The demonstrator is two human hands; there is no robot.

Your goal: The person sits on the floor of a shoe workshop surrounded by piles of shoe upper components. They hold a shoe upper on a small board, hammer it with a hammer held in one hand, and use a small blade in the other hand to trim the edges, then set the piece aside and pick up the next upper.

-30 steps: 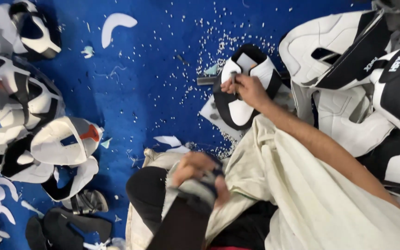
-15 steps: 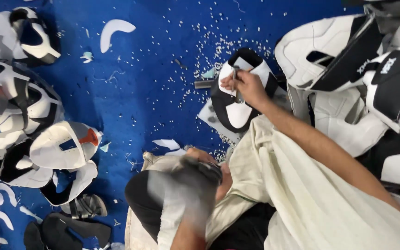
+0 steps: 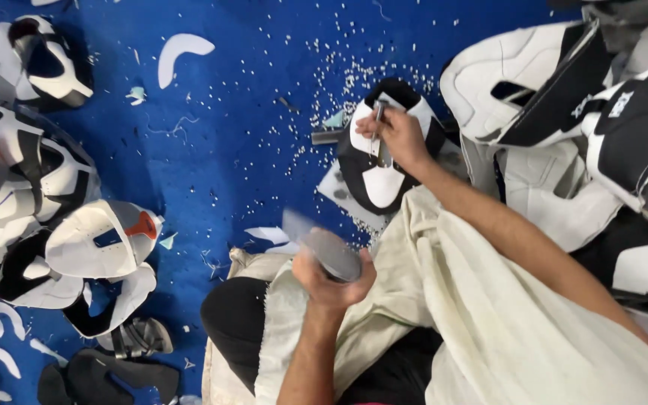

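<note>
Smooth black-and-white synthetic shoe upper, matt grey sole piece, cream woven cloth, blue fuzzy mat

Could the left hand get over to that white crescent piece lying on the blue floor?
Probably, but not freely: the left hand is full, holding a blurred grey tool. The blue floor toward the white crescent has only small scraps, but it lies far off.
</note>
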